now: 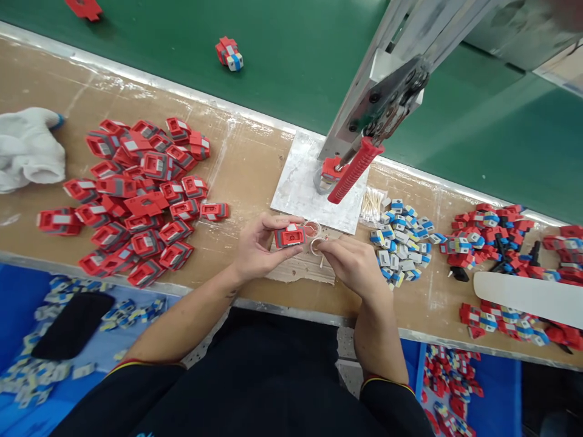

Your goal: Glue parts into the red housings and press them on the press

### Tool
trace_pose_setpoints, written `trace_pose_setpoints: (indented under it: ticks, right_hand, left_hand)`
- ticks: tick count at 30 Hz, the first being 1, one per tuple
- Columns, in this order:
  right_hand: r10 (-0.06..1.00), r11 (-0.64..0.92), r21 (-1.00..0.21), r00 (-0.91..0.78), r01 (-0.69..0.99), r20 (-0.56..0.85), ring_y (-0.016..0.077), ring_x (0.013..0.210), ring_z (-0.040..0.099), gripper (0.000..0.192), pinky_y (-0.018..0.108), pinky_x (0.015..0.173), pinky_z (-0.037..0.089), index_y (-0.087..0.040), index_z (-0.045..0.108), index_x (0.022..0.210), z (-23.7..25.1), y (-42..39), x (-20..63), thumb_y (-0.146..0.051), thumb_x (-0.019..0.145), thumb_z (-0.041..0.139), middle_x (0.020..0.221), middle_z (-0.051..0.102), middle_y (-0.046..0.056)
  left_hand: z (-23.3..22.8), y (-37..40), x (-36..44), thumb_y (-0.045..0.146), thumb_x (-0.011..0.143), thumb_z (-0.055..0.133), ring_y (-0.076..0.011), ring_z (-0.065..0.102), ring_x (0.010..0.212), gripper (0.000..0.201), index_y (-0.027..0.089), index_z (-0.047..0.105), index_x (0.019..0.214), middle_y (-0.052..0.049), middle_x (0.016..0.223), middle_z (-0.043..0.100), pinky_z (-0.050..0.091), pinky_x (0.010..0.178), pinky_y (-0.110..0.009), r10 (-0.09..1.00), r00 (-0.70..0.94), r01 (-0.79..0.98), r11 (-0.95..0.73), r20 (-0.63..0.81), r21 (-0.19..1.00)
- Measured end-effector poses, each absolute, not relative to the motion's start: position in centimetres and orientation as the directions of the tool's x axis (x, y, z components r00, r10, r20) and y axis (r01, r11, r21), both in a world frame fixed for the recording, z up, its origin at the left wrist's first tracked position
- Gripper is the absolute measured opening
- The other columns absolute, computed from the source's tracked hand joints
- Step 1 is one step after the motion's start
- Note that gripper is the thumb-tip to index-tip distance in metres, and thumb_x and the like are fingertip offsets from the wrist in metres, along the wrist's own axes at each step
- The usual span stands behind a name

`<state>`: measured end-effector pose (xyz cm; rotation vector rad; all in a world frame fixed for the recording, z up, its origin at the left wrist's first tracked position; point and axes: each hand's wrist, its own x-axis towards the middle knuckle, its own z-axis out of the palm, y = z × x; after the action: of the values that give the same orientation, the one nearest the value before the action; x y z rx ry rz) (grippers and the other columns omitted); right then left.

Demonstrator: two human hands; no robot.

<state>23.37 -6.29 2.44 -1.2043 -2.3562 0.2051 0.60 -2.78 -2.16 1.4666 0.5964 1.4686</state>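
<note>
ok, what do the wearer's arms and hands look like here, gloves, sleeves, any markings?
No gloves: the left hand and right hand are bare, with no rings or watch visible. Forearms are bare too. Black short sleeves end near the elbows, each cuff edged with a thin yellow and red stripe. A bit of blue print shows at the bottom edge of the black top, too cropped to read.

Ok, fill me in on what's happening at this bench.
A person at a workbench holds a small red part in the left hand. The right hand pinches a thin stick beside it, near a small ring. A pile of red parts lies to the left, grey-blue pieces to the right, a red-handled press behind.
</note>
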Motion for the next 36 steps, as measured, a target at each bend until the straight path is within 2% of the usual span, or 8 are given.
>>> trace_pose_setpoints:
  ticks: [3, 6, 8, 10, 21, 28, 36]
  right_hand:
    - [0.802, 0.584, -0.475, -0.378, 0.658, 0.463, 0.0145, 0.067, 0.071, 0.017, 0.027, 0.062, 0.052, -0.024, 0.073, 0.100, 2.9, -6.6, 23.2, -0.009, 0.099, 0.064, 0.082, 0.081, 0.001]
    - [0.778, 0.583, -0.634, -0.125, 0.509, 0.615, 0.0175, 0.071, 0.075, 0.027, 0.030, 0.063, 0.057, -0.027, 0.074, 0.108, 3.5, -7.0, 22.5, -0.005, 0.094, 0.068, 0.089, 0.083, 0.002]
    - [0.761, 0.595, -0.691, -0.010, 0.411, 0.649, 0.0189, 0.073, 0.077, 0.031, 0.032, 0.062, 0.060, -0.029, 0.075, 0.112, 3.6, -7.2, 21.7, -0.005, 0.093, 0.068, 0.091, 0.084, 0.002]
    - [0.763, 0.602, -0.714, 0.005, 0.358, 0.646, 0.0193, 0.073, 0.078, 0.031, 0.033, 0.061, 0.061, -0.029, 0.074, 0.113, 3.5, -7.3, 21.0, -0.005, 0.094, 0.068, 0.090, 0.084, 0.002]
    - [0.757, 0.631, -0.686, -0.095, 0.362, 0.646, 0.0173, 0.071, 0.075, 0.033, 0.031, 0.062, 0.061, -0.026, 0.075, 0.111, 3.7, -7.0, 19.9, 0.000, 0.091, 0.069, 0.089, 0.084, 0.002]
    - [0.756, 0.633, -0.662, -0.134, 0.401, 0.641, 0.0171, 0.067, 0.073, 0.032, 0.031, 0.061, 0.060, -0.025, 0.074, 0.108, 4.0, -6.9, 19.9, 0.001, 0.090, 0.068, 0.085, 0.083, 0.002]
    - [0.719, 0.644, -0.572, -0.148, 0.507, 0.679, 0.0175, 0.070, 0.075, 0.032, 0.031, 0.061, 0.060, -0.025, 0.072, 0.108, 4.0, -6.8, 20.9, 0.001, 0.090, 0.069, 0.087, 0.083, 0.002]
  left_hand:
    - [-2.2, -2.8, 0.7, 0.013, 0.080, 0.091, -0.0243, 0.080, 0.113, 0.045, 0.022, 0.063, 0.114, -0.011, 0.121, 0.081, 0.068, 0.091, -0.033, 0.845, 0.160, -0.246, -0.467, 0.511, 0.849]
    - [-2.3, -2.9, 0.8, 0.012, 0.081, 0.090, -0.0238, 0.080, 0.109, 0.044, 0.022, 0.063, 0.114, -0.011, 0.120, 0.081, 0.068, 0.090, -0.033, 0.811, 0.186, -0.181, -0.527, 0.555, 0.830]
    - [-2.3, -3.0, 0.9, 0.012, 0.082, 0.089, -0.0241, 0.080, 0.111, 0.042, 0.021, 0.064, 0.114, -0.011, 0.120, 0.081, 0.068, 0.091, -0.034, 0.788, 0.207, -0.164, -0.557, 0.580, 0.814]
    - [-2.4, -3.1, 0.9, 0.012, 0.083, 0.088, -0.0244, 0.079, 0.113, 0.041, 0.021, 0.064, 0.114, -0.013, 0.121, 0.080, 0.067, 0.093, -0.034, 0.775, 0.222, -0.159, -0.570, 0.592, 0.806]
    - [-2.2, -3.1, 1.0, 0.005, 0.079, 0.088, -0.0259, 0.079, 0.114, 0.045, 0.021, 0.064, 0.115, -0.014, 0.122, 0.080, 0.066, 0.095, -0.034, 0.761, 0.232, -0.163, -0.584, 0.606, 0.795]
    - [-2.0, -3.0, 0.9, 0.011, 0.080, 0.089, -0.0259, 0.080, 0.112, 0.044, 0.022, 0.064, 0.115, -0.014, 0.119, 0.081, 0.068, 0.093, -0.037, 0.764, 0.235, -0.122, -0.591, 0.601, 0.798]
    - [-2.2, -3.0, 1.0, 0.015, 0.085, 0.087, -0.0226, 0.080, 0.109, 0.035, 0.021, 0.065, 0.112, -0.013, 0.116, 0.082, 0.067, 0.093, -0.034, 0.772, 0.212, -0.111, -0.590, 0.599, 0.800]
